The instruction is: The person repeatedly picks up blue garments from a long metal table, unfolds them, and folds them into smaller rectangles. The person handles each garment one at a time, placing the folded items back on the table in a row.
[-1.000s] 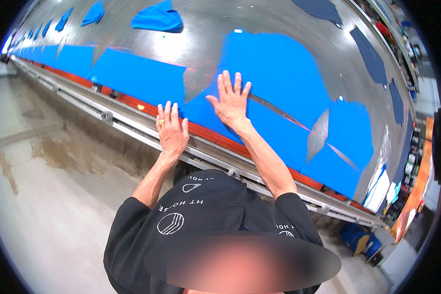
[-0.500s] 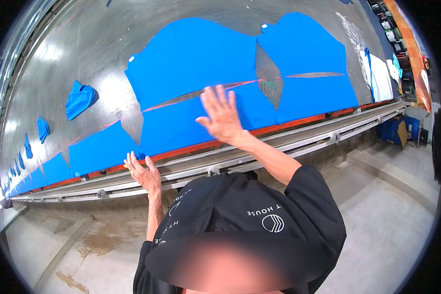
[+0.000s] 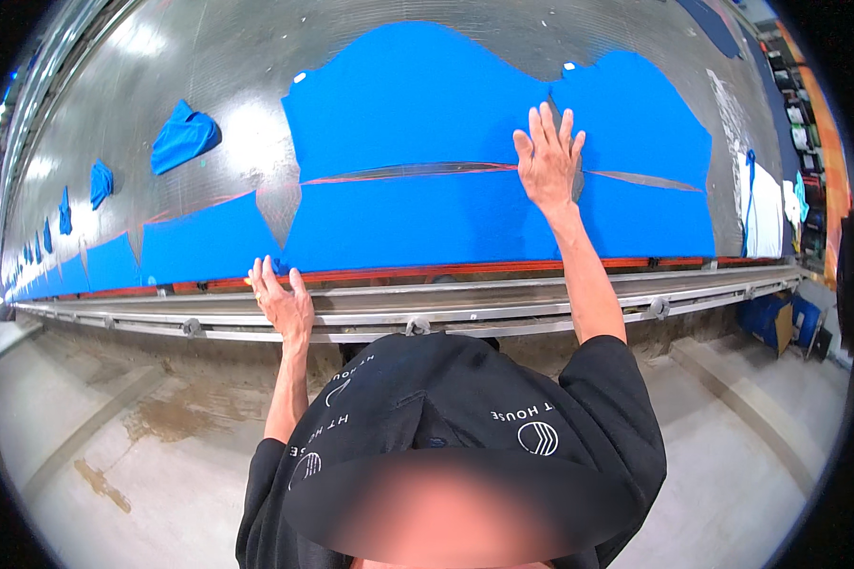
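Observation:
Blue cut fabric pieces [image 3: 408,104] lie spread flat on a long grey table [image 3: 242,66], with narrow gaps between them. My right hand [image 3: 549,156] is open, fingers spread, resting on or just over the fabric beside the gap between the two large upper pieces. My left hand [image 3: 283,299] is open at the table's near edge, fingertips by the lower edge of a blue piece [image 3: 399,228] and over the red edge strip. Neither hand grips anything that I can see.
A metal rail [image 3: 474,313] runs along the table's front. Folded blue cloths [image 3: 185,137] sit to the left. White cloth [image 3: 764,209] and dark pieces [image 3: 707,28] lie at the right. Blue containers [image 3: 778,322] stand on the concrete floor [image 3: 142,484] at the right.
My view has turned, so the table now runs nearly level across it. My right hand has moved rightward along the fabric; my left hand stays open at the front edge.

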### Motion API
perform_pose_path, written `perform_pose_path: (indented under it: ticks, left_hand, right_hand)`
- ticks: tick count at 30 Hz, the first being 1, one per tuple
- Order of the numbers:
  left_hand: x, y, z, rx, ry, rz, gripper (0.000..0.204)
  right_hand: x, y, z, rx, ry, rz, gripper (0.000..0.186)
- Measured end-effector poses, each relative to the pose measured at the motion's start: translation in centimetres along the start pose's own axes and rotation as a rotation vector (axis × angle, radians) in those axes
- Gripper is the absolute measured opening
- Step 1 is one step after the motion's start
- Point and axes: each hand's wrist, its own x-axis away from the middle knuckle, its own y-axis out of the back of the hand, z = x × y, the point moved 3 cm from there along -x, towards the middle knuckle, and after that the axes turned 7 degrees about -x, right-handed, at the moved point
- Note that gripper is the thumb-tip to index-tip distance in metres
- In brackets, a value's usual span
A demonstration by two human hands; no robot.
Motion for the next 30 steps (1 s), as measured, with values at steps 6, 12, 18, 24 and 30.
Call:
perform_pose_path:
  ticks: [6,12,18,24,30]
  left_hand:
    - [0.0,0.1,-0.1,-0.011,0.021,-0.002,0.054]
    - [-0.1,0.0,-0.1,-0.042,0.03,0.003,0.056]
    - [0.0,0.2,0.2,0.033,0.013,-0.044,0.057]
    - [0.3,0.5,0.7,0.204,-0.027,-0.038,0.057]
    - [2.0,5.1,5.6,0.694,-0.264,0.017,0.056]
  right_hand:
    - [-6.4,-6.3,7.6,-0.048,0.186,-0.015,0.068]
    - [-6.3,-10.8,13.5,-0.009,0.289,0.141,0.07]
    - [-5.8,-8.9,9.2,0.117,0.167,0.139,0.068]
    - [-4.3,-10.7,13.2,0.217,-0.023,0.129,0.071]
    - [-1.9,-15.8,27.9,0.144,0.117,0.152,0.071]
